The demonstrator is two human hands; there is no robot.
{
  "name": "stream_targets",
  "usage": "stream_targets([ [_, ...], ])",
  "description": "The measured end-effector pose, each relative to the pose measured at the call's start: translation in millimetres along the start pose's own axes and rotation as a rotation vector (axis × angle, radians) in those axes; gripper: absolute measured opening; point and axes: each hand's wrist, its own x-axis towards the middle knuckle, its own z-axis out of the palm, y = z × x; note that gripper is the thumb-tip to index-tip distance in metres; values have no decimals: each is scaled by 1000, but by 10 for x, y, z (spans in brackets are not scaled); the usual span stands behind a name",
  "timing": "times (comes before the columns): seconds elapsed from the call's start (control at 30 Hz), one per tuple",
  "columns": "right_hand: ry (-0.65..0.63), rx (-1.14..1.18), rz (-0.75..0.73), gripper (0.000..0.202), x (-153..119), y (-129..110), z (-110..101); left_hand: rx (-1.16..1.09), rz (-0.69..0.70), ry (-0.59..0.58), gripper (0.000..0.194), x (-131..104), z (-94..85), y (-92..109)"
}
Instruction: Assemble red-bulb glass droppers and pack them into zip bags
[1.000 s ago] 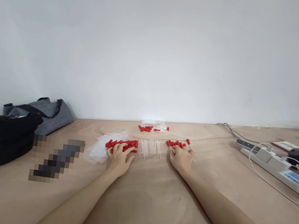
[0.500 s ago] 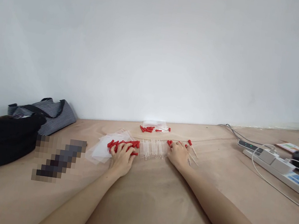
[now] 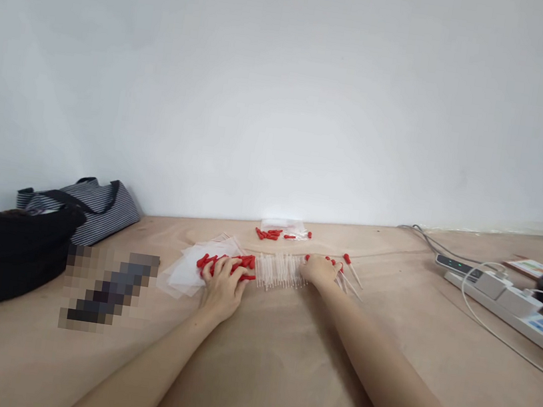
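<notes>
Has tubes [image 3: 276, 271] right of the bulb pile [image 3: 247, 261], pointing lengthwise at the wall [image 3: 316, 102]; rests splayed left hand [image 3: 224, 289] on it, has edged right hand [image 3: 321, 272], grip impossible to tell, nearer.

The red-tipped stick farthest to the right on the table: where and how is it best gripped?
Probably by its red bulb, pinched from above and the right: the bulb looks thicker than the thin shaft, and the right hand and other sticks lie to its left.
</notes>
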Motion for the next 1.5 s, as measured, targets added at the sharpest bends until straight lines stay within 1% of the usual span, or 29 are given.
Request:
stream_targets([
  [0.1, 26, 10, -32, 22, -47, -26, -58, -85, 96, -27, 11, -37, -85, 80],
  [0.17, 63, 27, -88, 24, -127, -9, -110, -149, 160, -79, 11, -80, -130, 151],
  [0.23, 93, 55, -169, 25, -255, 61, -147, -201, 183, -122, 11, -127, -157, 229],
  [0.3, 107, 113, -301, 22, -421, 184, -144, -241, 174, -158, 13, -165, -169, 303],
  [0.37, 128, 255, -539, 19, -602, 332, -105, -267, 173, -196, 15, -185, -174, 360],
  [0.4, 116, 306, -635, 18, -688, 401, -80, -275, 179, -215, 16, -189, -176, 380],
  [0.47, 98, 362, -761, 21, -831, 496, -38, -285, 188, -248, 15, -189, -178, 402],
  [0.53, 78, 373, -820, 25, -925, 521, -24, -290, 178, -262, 14, -186, -176, 404],
  [0.63, 57, 370, -836, 25, -981, 459, -37, -304, 153, -254, 12, -187, -165, 389],
  [0.77, 37, 360, -840, 23, -992, 375, -38, -312, 124, -240, 10, -191, -154, 374],
  [1.0, 41, 379, -874, 24, -1010, 369, -12, -337, 114, -254, 11, -183, -171, 383],
  [1.1, 47, 407, -873, 21, -1027, 346, -17, -377, 67, -262, 14, -192, -154, 405],
  [1.2, 45, 441, -877, 17, -1037, 321, -11, -449, -16, -289, 18, -197, -135, 436],
  [1.33, 32, 456, -910, 18, -1027, 317, 10, -513, -98, -334, 21, -187, -128, 454],
  [1.43, 51, 422, -938, 21, -1010, 332, 9, -526, -92, -337, 21, -186, -125, 446],
  [1.5, 92, 380, -960, 23, -994, 345, -1, -520, -70, -330, 20, -194, -122, 439],
])
